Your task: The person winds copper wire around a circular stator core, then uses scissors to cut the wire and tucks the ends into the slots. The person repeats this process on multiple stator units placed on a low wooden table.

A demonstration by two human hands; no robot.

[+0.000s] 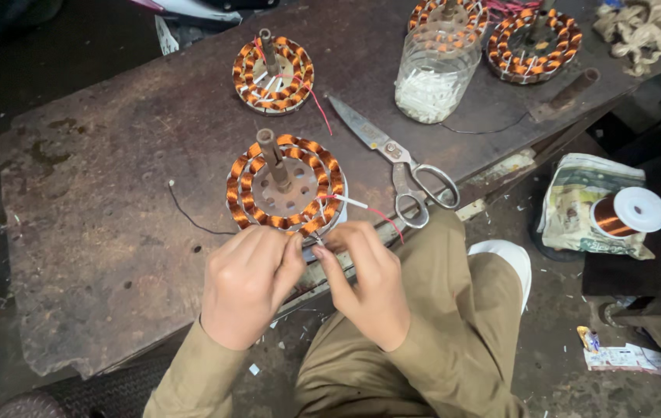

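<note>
Left hand (pixel 247 285), right hand (pixel 367 280) pinch thin lead (barely visible) at copper-wound stator (pixel 285 184) edge.

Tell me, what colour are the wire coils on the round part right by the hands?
Shiny copper-orange, on the wound stator, seen in the head view.

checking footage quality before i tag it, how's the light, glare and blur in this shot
Head view: light falls on the middle of the rusty workbench, the top left corner sinks into near black; mild glare on the scissors blades and the glass jar; the copper-wound stator is sharp, the left hand and right hand slightly soft; straight edges bow a little toward the frame borders.
</note>
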